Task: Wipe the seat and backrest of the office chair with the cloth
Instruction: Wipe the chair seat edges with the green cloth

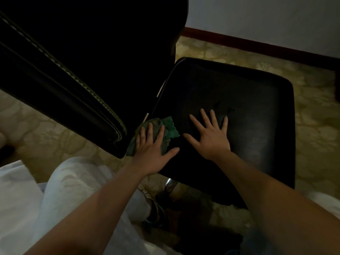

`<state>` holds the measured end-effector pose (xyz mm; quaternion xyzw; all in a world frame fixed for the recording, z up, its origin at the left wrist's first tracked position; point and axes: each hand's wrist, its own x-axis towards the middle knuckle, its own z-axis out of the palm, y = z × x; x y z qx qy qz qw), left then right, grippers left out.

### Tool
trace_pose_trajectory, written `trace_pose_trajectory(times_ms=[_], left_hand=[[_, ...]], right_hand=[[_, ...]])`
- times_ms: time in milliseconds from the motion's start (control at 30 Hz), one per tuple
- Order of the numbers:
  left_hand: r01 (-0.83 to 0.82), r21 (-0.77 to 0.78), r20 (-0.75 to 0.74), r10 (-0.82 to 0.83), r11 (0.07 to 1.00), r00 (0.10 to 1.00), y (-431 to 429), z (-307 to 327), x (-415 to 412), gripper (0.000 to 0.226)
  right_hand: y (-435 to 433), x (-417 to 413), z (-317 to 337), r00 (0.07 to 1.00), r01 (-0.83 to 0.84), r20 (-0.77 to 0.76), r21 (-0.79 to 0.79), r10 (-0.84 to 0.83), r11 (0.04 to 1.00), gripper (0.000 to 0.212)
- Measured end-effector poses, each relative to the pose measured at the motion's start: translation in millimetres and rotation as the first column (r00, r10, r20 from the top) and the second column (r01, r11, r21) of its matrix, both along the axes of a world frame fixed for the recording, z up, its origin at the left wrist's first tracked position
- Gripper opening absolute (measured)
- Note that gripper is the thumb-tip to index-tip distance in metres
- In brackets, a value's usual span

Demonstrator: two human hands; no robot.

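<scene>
As L hand (153, 150) presses cloth (171, 128) (green), R hand (211, 141) rests on seat (248, 89)

**Green cloth (170, 126) on black office chair (202, 80)**

Before you, the black padded seat (248, 100) lies flat and faintly glossy. The crumpled green cloth sits at the seat's corner nearest the backrest (73, 61), flattened under your left hand (152, 151). The tall black backrest, edged with pale stitching, rises just beside the cloth on your left.

Dim, murky light; the black chair (230, 100) swallows detail, the wall (266, 21) is palest, edges bend and blur softly.
</scene>
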<state>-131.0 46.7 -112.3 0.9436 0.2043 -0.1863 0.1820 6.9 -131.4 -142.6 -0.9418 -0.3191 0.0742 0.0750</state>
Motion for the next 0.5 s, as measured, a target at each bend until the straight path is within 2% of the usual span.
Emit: trace_pose_trajectory(times_ms=[200, 500], left_hand=[[0.001, 0.031, -0.004, -0.001, 1.0, 1.0, 4, -2, 20, 0.101], [0.002, 0.015, 0.014, -0.002, 1.0, 1.0, 16, -3, 34, 0.103]], right_hand=[[2, -4, -6, 0.997, 0.032, 0.071, 0.074, -0.037, 0.997, 0.073], [6, -4, -6, 0.995, 0.074, 0.055, 0.151, -0.083, 0.986, 0.069]])
